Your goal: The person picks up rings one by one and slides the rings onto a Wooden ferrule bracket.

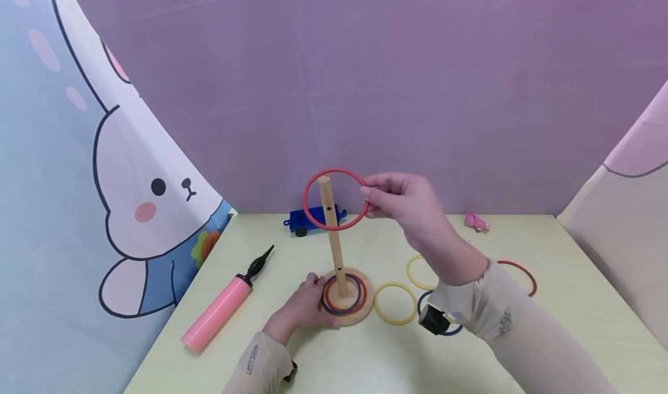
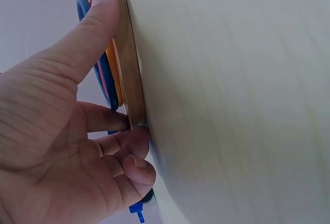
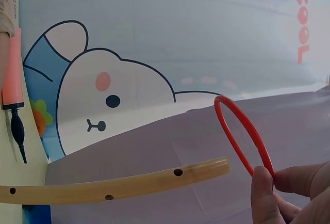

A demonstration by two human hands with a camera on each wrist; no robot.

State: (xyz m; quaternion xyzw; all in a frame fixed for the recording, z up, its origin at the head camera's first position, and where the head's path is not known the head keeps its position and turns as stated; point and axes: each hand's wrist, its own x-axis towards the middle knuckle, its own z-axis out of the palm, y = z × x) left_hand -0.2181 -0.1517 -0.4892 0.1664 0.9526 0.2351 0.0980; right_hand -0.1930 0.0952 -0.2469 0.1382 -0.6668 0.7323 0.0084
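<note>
My right hand (image 1: 409, 199) pinches a red ring (image 1: 305, 197) by its edge between thumb and fingers. The ring is raised at the top of a wooden peg (image 1: 335, 246) and overlaps it in the head view; in the right wrist view the ring (image 3: 247, 123) shows just past the peg's tip. Down at the table, my left hand (image 1: 305, 304) grips the edge of the round wooden base (image 1: 369, 292), thumb on one side and fingers curled on the other. Around the peg's foot lie a blue ring (image 1: 359, 292) and a red one.
Right of the base lie two yellow rings (image 1: 395, 284), a blue ring (image 1: 421, 295) partly hidden by my right wrist, and a red ring (image 1: 532, 278). A pink hand pump (image 1: 221, 313) lies left. A blue toy wagon (image 1: 301, 219) and small pink toy (image 1: 476, 222) are at the back.
</note>
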